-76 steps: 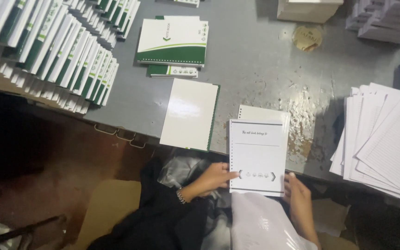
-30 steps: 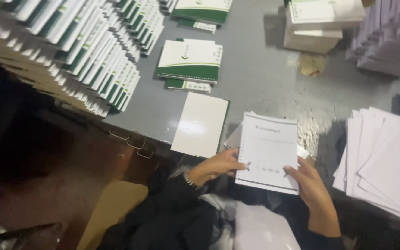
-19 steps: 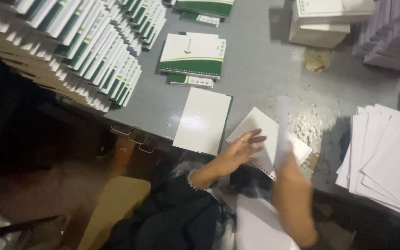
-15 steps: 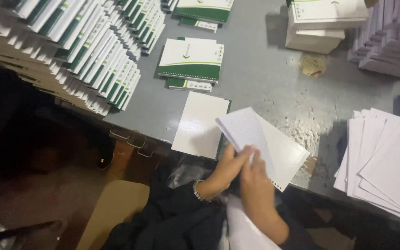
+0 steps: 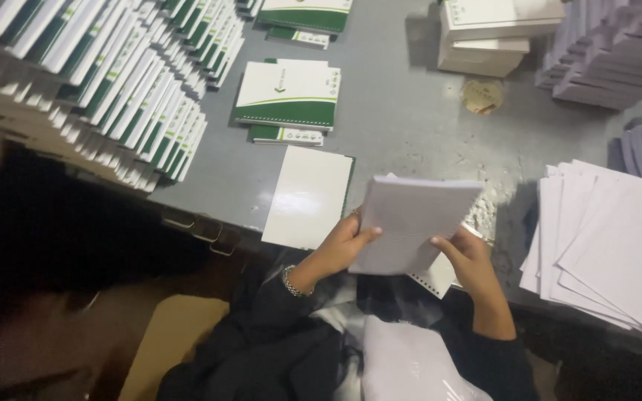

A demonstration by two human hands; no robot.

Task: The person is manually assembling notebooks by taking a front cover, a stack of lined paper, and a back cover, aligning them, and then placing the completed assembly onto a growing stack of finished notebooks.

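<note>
Near the lower centre of the frame, a pad of white punched sheets (image 5: 410,223) is being held tilted above the table edge, clamped from both sides: the left hand (image 5: 338,249) is gripping its left edge, the right hand (image 5: 469,256) its lower right corner. Just left of it, a blank white cover (image 5: 307,194) is lying on the grey table (image 5: 410,111). Green-and-white notebooks (image 5: 287,93) are being kept above it, fanned rows (image 5: 120,89) at upper left, loose white sheets (image 5: 611,245) at right.
</note>
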